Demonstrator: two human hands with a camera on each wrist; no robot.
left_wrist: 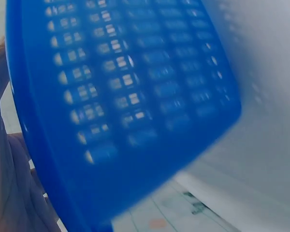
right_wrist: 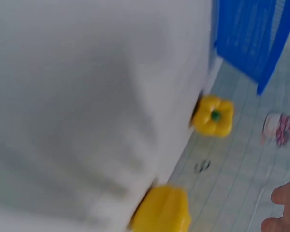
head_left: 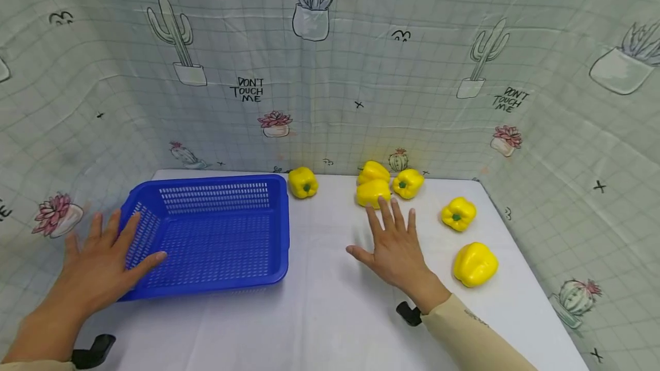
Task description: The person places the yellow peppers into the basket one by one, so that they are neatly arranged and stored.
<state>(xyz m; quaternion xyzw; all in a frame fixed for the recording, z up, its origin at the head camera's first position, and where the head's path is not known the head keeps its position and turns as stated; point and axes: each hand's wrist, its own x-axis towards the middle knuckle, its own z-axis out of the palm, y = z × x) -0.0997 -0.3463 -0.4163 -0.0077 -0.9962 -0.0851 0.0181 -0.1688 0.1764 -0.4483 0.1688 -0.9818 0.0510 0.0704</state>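
A blue plastic basket [head_left: 222, 233] with perforated walls stands on the left of the white table. Over its left rim my left hand [head_left: 100, 265] is spread, fingers straight; whether it touches the rim I cannot tell. In the left wrist view the basket's side wall [left_wrist: 150, 92] fills much of the picture. My right hand [head_left: 394, 248] hovers above the table with fingers spread, holding nothing. Just beyond its fingertips lies a yellow bell pepper [head_left: 372, 192], with two more, a rear pepper [head_left: 374, 172] and a right pepper [head_left: 408, 183], close by.
Another yellow pepper [head_left: 303, 182] sits by the basket's back right corner. Toward the table's right edge lie an upper pepper [head_left: 458, 214] and a lower pepper [head_left: 475, 264]. A patterned cloth [head_left: 340, 73] hangs behind and at the sides of the white table [head_left: 319, 302].
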